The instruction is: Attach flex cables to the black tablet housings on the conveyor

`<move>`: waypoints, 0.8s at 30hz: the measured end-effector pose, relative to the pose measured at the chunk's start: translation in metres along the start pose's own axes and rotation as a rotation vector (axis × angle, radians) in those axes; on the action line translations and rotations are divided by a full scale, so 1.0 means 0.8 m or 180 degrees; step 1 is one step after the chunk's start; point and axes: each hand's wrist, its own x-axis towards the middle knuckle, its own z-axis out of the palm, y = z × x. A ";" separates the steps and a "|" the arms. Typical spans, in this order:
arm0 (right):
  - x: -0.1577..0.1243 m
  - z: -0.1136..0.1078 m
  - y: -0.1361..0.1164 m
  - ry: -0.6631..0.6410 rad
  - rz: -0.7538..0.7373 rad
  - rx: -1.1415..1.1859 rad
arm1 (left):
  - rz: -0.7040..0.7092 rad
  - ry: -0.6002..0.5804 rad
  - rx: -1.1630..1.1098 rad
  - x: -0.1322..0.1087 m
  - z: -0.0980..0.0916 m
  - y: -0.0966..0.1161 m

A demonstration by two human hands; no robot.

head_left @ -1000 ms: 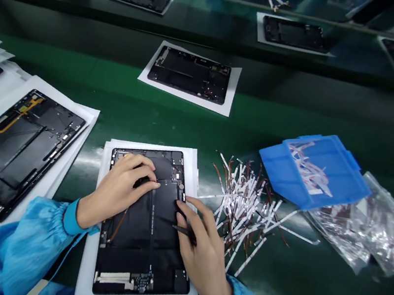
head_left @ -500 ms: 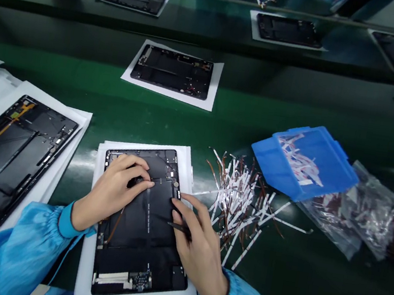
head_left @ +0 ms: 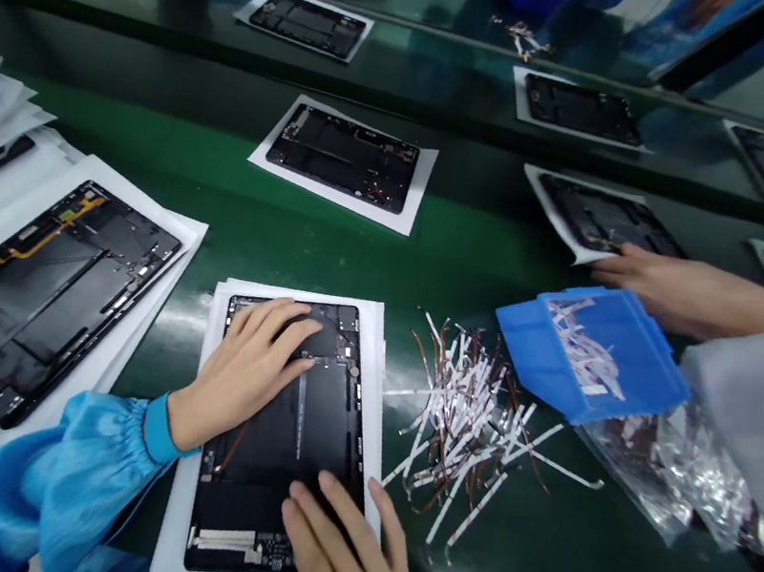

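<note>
Black opened tablet point(head_left: 324, 422) on a white sheet point(head_left: 375, 343) at six o'clock: left hand point(head_left: 249, 371) lies flat and open on its upper half, right hand point(head_left: 345, 561) rests, fingers spread, on its lower corner, apparently holding nothing. Loose ribbon strips point(head_left: 468, 425) lie at its three o'clock, a blue tray point(head_left: 589, 353) at two.
</note>
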 end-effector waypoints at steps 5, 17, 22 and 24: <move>0.014 0.004 0.004 -0.0132 -0.0106 -0.0316 | -0.0090 -0.0057 -0.0046 0.001 0.000 0.001; 0.090 0.034 0.060 0.0407 0.0703 0.0476 | -0.0524 0.0322 -0.0459 0.017 -0.014 -0.059; 0.080 0.031 0.094 0.1903 0.1501 0.0855 | -0.0584 0.0257 -0.0456 0.018 -0.013 -0.076; 0.077 0.031 0.102 0.2000 0.1683 0.0886 | -0.0548 0.0284 -0.0492 0.020 -0.014 -0.076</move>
